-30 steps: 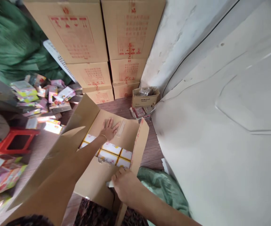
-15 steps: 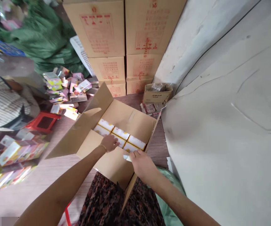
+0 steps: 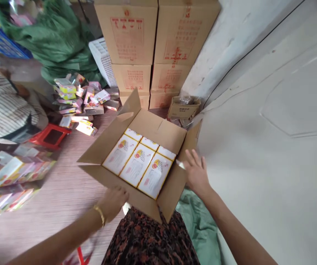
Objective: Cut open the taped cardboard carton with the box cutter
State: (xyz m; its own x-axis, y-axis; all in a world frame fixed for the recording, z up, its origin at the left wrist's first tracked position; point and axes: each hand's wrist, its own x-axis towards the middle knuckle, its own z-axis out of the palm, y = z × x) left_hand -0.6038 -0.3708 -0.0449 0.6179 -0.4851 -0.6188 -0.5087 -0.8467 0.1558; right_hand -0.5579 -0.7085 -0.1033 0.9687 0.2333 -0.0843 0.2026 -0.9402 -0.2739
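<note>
An open cardboard carton (image 3: pixel 172 138) stands before me with its flaps folded out. Packed inside are white boxes (image 3: pixel 138 160) with yellow edges and fruit pictures. My left hand (image 3: pixel 113 202) is closed at the outer edge of the carton's near flap (image 3: pixel 136 197), its fingertips curled over. My right hand (image 3: pixel 197 171) lies against the right flap (image 3: pixel 176 191) with fingers spread. A small white scrap (image 3: pixel 180 164) shows beside that hand, by the thumb; whether it is pinched there is unclear.
Large cartons (image 3: pixel 135 35) are stacked ahead beside the wall. A pile of small boxes (image 3: pixel 84 97) lies left of them, near a green sack (image 3: pixel 64 44). At left, a person in a striped shirt (image 3: pixel 6 105) is next to a red stool (image 3: pixel 50 136). A small carton (image 3: pixel 183 108) stands by the wall.
My left hand has left the boxes inside and come down to the near flap. My right hand has moved outward onto the right flap, fingers now spread. More of the box tops show.
</note>
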